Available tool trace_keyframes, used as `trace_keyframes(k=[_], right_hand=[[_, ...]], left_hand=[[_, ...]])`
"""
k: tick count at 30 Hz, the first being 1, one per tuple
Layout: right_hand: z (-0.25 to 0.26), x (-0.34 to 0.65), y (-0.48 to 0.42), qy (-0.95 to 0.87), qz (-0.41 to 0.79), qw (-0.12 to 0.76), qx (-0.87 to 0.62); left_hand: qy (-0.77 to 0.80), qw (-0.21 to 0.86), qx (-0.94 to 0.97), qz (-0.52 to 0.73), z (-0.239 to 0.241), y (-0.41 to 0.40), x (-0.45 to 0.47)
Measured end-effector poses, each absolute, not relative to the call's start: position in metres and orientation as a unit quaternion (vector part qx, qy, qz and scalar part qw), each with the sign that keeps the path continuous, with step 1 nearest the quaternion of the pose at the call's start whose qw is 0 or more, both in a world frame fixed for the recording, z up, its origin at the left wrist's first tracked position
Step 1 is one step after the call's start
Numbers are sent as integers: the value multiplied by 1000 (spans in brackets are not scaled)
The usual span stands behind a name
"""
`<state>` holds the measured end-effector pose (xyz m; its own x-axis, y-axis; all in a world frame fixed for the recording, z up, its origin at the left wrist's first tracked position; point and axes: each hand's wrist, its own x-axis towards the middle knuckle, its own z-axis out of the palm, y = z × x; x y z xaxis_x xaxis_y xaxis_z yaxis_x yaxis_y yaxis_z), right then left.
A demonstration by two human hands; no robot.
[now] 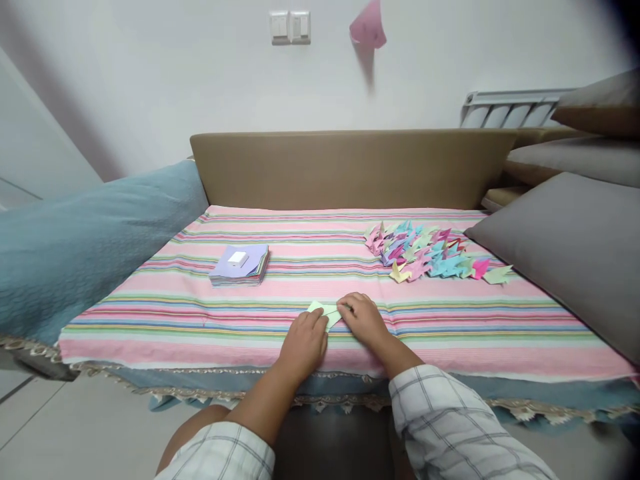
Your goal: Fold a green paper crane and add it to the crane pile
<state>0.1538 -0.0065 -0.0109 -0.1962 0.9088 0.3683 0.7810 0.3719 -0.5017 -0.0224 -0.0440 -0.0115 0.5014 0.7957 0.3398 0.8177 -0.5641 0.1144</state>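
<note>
A pale green piece of folded paper (330,313) lies on the striped cloth (310,267) near its front edge. My left hand (306,339) rests over the left part of the paper, its fingers pressing the paper down. From the right, my right hand (364,319) pinches the paper's right corner between thumb and fingers. Parts of the paper are hidden beneath both hands. Farther back on the right lies a cluster of folded paper cranes (425,253) in pink, blue, green, purple and yellow. To the left sits a stack of coloured paper squares (240,270) with a small white block (238,259) on top.
The cloth covers a sofa seat with a brown backrest (350,170) behind it. A blue-covered armrest (100,233) bounds the left side; grey cushions (575,247) stand at the right. Wall switches (290,28) and a pink paper (369,28) are on the wall.
</note>
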Motion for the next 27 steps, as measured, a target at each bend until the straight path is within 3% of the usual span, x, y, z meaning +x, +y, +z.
trace_keyframes(k=[5, 27], right_hand=[[-8, 163, -2, -703, 133, 300, -631], [-7, 152, -3, -687, 134, 219, -680]], left_hand=[[-468, 44, -870, -152, -5, -45, -20], [-484, 70, -862, -133, -7, -45, -19]])
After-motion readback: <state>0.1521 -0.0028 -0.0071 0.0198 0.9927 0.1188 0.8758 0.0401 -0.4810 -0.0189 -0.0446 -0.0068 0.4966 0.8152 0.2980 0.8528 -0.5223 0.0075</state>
